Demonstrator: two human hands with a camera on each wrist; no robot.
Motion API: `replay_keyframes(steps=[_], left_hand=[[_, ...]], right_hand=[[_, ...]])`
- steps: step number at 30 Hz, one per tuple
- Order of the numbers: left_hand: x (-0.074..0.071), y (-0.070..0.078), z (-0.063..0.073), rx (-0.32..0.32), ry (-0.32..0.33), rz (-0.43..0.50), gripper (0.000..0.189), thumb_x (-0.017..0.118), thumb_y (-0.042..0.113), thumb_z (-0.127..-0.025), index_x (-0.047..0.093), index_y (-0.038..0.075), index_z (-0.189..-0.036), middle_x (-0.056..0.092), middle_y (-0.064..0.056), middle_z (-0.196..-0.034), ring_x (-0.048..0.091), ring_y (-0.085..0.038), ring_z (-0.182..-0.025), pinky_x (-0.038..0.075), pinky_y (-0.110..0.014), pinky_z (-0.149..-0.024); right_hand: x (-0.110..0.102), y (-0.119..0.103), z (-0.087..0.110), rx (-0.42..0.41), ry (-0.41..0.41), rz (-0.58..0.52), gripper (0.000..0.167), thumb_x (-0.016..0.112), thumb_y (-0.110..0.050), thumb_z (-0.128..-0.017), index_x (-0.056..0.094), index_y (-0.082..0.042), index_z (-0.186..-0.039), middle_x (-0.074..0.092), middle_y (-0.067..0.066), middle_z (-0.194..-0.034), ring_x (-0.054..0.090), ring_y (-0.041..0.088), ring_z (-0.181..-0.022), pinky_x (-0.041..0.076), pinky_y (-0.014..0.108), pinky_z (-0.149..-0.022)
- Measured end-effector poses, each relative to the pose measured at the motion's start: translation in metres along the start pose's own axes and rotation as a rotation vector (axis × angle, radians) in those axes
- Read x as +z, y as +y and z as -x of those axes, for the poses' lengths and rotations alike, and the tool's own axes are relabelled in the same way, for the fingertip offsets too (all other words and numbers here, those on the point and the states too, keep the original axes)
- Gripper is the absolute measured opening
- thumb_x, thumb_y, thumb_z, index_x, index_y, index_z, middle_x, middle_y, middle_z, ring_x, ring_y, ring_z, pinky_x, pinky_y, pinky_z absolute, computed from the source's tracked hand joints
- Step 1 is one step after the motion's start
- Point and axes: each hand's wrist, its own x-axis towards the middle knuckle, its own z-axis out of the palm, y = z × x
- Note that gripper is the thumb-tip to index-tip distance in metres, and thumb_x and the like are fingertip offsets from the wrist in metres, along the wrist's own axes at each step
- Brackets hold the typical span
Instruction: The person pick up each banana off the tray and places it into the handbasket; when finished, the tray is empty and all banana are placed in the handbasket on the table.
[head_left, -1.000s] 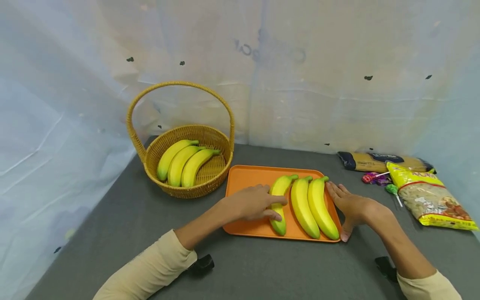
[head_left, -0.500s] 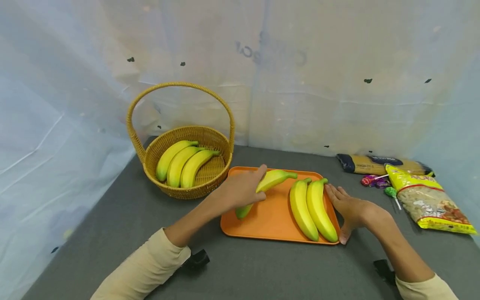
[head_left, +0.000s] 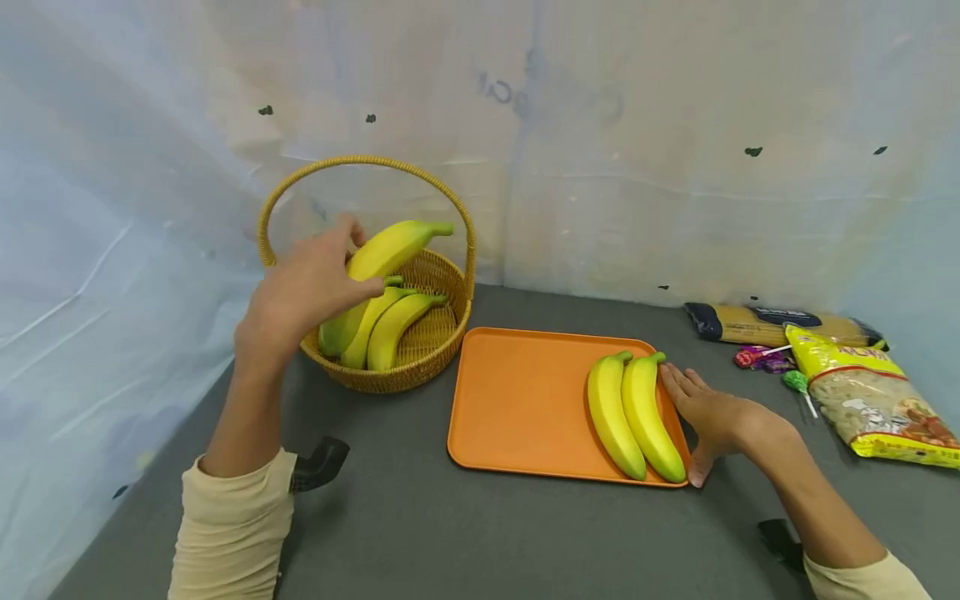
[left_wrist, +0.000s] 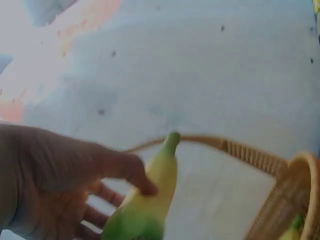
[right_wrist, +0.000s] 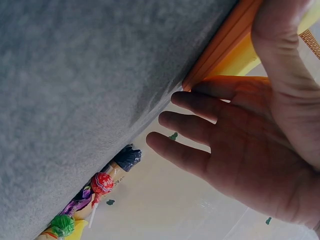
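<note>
My left hand [head_left: 303, 287] grips a yellow banana [head_left: 393, 248] with a green stem and holds it over the wicker basket [head_left: 405, 379]. In the left wrist view the thumb presses the side of that banana [left_wrist: 160, 185]. Several bananas lie in the basket, partly hidden behind the left hand and the held one. Two more bananas [head_left: 613, 417] lie side by side at the right end of the orange tray [head_left: 517, 400]. My right hand [head_left: 720, 421] rests against the tray's right edge, its fingers straight in the right wrist view.
At the right lie a pack of spaghetti [head_left: 780, 325], a yellow food bag [head_left: 873, 396], a green lollipop [head_left: 797, 382] and a red lollipop [head_left: 747, 357]. The basket's tall handle [head_left: 367, 160] arches above it. A whitish sheet [head_left: 637, 167] hangs behind the grey table [head_left: 480, 533].
My left hand has taken a banana from the tray, lifted it and carried it left and back to above the basket. My right hand has stayed at the tray's edge.
</note>
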Motion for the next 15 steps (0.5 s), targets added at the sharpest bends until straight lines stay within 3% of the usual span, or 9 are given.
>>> replay_keyframes(steps=[4,6,9,11,15], left_hand=[[0.006,-0.023,-0.016,-0.086,0.052,-0.058,0.053,0.07,0.032,-0.098,0.045,0.001,-0.134,0.057,-0.017,-0.079,0.051,-0.029,-0.062,0.041,-0.038,-0.052],[0.018,-0.036,-0.029,-0.125,0.082,-0.083,0.052,0.071,0.031,-0.098,0.047,0.0,-0.132,0.061,-0.022,-0.088,0.057,-0.037,-0.068,0.047,-0.045,-0.055],[0.04,-0.056,-0.045,-0.186,0.104,-0.123,0.056,0.071,0.028,-0.098,0.048,-0.004,-0.137,0.063,-0.032,-0.111,0.064,-0.05,-0.091,0.055,-0.06,-0.068],[0.054,-0.069,-0.052,-0.218,0.116,-0.137,0.052,0.068,0.021,-0.1,0.049,-0.009,-0.138,0.057,-0.038,-0.123,0.059,-0.057,-0.106,0.055,-0.067,-0.078],[0.072,-0.086,-0.06,-0.212,0.171,-0.163,0.029,0.057,0.001,-0.1,0.056,-0.017,-0.124,0.05,-0.045,-0.12,0.054,-0.06,-0.109,0.054,-0.065,-0.085]], right_hand=[[-0.005,-0.004,0.005,0.01,-0.006,0.007,0.159,0.099,-0.044,-0.053,-0.002,0.01,-0.163,-0.003,0.039,-0.169,0.0,0.062,-0.154,0.018,0.08,-0.117],[-0.006,-0.004,0.006,0.01,-0.008,0.007,0.158,0.099,-0.043,-0.053,-0.002,0.01,-0.163,-0.003,0.04,-0.168,0.0,0.063,-0.154,0.017,0.081,-0.117],[-0.006,-0.005,0.006,0.008,-0.01,0.005,0.158,0.099,-0.043,-0.054,-0.002,0.01,-0.163,-0.003,0.04,-0.168,-0.001,0.063,-0.154,0.015,0.081,-0.117],[-0.006,-0.005,0.006,0.003,-0.01,0.002,0.158,0.099,-0.043,-0.054,-0.002,0.01,-0.163,-0.003,0.04,-0.168,-0.001,0.063,-0.154,0.015,0.081,-0.117],[-0.005,-0.006,0.004,0.001,-0.007,0.004,0.159,0.099,-0.044,-0.053,-0.001,0.01,-0.163,-0.003,0.039,-0.168,0.0,0.063,-0.154,0.017,0.08,-0.117]])
